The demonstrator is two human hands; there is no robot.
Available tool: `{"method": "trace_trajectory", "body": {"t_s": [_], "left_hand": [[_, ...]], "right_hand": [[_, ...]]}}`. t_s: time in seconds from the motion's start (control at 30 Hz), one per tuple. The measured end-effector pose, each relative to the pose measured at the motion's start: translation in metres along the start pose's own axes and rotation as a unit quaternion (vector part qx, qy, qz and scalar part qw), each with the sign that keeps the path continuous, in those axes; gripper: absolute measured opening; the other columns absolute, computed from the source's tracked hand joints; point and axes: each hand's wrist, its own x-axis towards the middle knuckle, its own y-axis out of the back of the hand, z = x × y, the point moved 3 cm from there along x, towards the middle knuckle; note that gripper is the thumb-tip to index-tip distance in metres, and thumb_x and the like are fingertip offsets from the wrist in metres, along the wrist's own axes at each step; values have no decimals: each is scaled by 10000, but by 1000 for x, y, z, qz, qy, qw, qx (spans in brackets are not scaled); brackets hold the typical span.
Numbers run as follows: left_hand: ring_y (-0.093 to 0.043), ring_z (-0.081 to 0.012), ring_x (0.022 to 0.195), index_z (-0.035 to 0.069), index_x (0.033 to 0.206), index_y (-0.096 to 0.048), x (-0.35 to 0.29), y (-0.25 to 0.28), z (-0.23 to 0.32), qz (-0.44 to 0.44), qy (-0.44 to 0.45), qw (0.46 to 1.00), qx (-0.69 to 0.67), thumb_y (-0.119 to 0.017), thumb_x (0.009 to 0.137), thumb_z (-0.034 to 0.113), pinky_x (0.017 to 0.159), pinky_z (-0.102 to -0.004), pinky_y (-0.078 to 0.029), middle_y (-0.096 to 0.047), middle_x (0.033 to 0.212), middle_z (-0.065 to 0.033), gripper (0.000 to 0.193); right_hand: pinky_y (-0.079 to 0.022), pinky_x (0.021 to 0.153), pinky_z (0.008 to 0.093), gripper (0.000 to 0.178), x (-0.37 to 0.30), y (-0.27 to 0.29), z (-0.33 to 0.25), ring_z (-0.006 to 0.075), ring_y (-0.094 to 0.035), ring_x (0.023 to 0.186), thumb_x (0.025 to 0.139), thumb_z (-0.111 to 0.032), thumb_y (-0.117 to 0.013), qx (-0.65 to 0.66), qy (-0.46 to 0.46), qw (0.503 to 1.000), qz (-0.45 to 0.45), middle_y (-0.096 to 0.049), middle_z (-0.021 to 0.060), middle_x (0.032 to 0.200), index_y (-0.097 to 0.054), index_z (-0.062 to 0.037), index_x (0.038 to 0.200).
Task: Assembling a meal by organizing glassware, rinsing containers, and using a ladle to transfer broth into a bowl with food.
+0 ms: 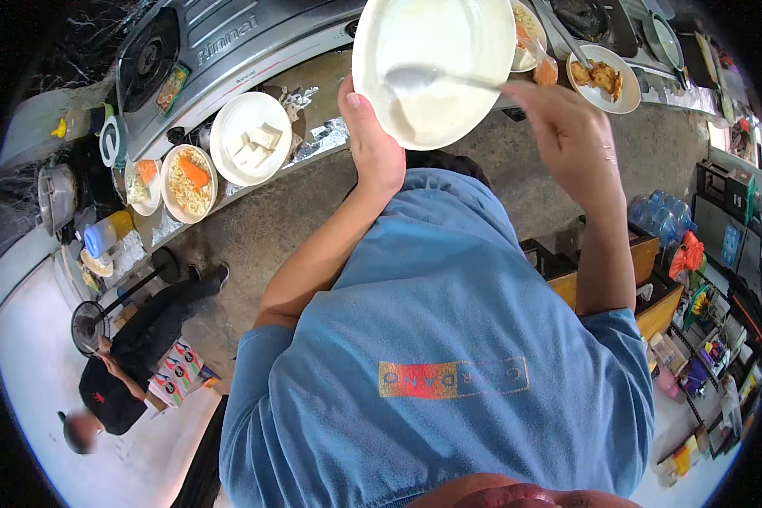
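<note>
Nearest the camera is the person's blue T-shirt (449, 339), and from it both bare forearms rise toward the desk. The left hand (371, 144) holds a round white shallow plate (436, 59) by its lower left rim, thumb over the lip and the remaining fingers hidden beneath, so the plate hangs in the air just short of the desk edge. It looks like stiff glazed ceramic or melamine: rigid, probably slippery where the thin pale liquid coats it, and liable to chip if dropped; a hold under the rim with the thumb on top, as here, seems soundest. The right hand (567, 127) has its fingers pinched closed around the handle of a metal spoon (423, 78), whose bowl lies in the liquid just right of the left thumb. Beyond the left fingers, on the grey metal desk (313, 140), sit a white plate of pale cubes (250, 137), perhaps tofu, a noodle dish with an orange piece (188, 182) and a steel gas stove (220, 46). Beyond the right fingers stands a small plate of fried food (605, 78). Far to the left, another person in black (135, 356) crouches on the floor.
</note>
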Motion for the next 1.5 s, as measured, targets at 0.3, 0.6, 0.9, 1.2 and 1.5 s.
{"method": "trace_trajectory", "body": {"t_s": [0.3, 0.6, 0.9, 1.2, 1.5], "left_hand": [[-435, -210, 1240, 6, 1391, -246, 5, 1, -3, 6, -9, 1000, 15, -238, 1034, 491, 1044, -344, -364, -398, 1344, -159, 602], [-439, -210, 1230, 3, 1388, -233, 8, 0, -2, 12, -8, 999, 41, -225, 1031, 503, 1036, -335, -371, -402, 1333, -165, 614], [-453, -212, 1224, 6, 1391, -223, 9, -2, -2, 7, -13, 1000, 12, -238, 1028, 505, 1026, -333, -384, -412, 1327, -168, 617], [-459, -219, 1226, 22, 1400, -223, 8, 3, -5, 17, 2, 1000, -4, -245, 1032, 489, 1030, -345, -387, -407, 1344, -165, 595], [-447, -257, 1293, 80, 1441, -225, 7, 5, -7, 17, 15, 1000, 5, -272, 1027, 478, 1064, -394, -393, -399, 1410, -146, 577]], "right_hand": [[-473, 601, 348, 203, 0, 8, -1, 243, -608, 644, 868, -76, -604, -13, 17, 1000, -23, -626, 113, 750, -708, -84, 1042], [-496, 622, 359, 171, -4, 10, -10, 270, -639, 695, 873, -79, -599, -27, 16, 999, -14, -663, 117, 797, -709, -61, 1002], [-517, 675, 363, 164, -7, 10, -15, 286, -668, 771, 874, -93, -596, -51, 8, 998, -24, -693, 120, 869, -704, -51, 989], [-506, 639, 367, 170, -6, 8, -8, 282, -654, 727, 874, -115, -603, -50, -18, 998, -28, -688, 104, 840, -712, -78, 1000], [-496, 623, 374, 162, -4, 8, -7, 267, -656, 717, 872, -125, -604, -61, -30, 997, -27, -681, 107, 835, -714, -88, 985]]}}
